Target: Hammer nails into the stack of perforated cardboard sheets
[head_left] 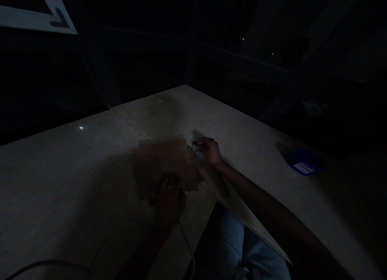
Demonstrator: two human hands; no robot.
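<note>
The scene is very dark. A brown perforated board (163, 161) lies flat on a pale stone table (75, 171). My left hand (169, 195) rests on the board's near edge, fingers laid flat on it, a ring on one finger. My right hand (208, 149) is at the board's far right corner, fingers pinched on a small thin dark thing that I cannot make out.
A blue box (305, 163) with a white label sits on the table at the right. A thin cable (187, 243) runs from my left wrist toward the near edge. The table has a notch at my lap. The dark surroundings hide everything behind the table.
</note>
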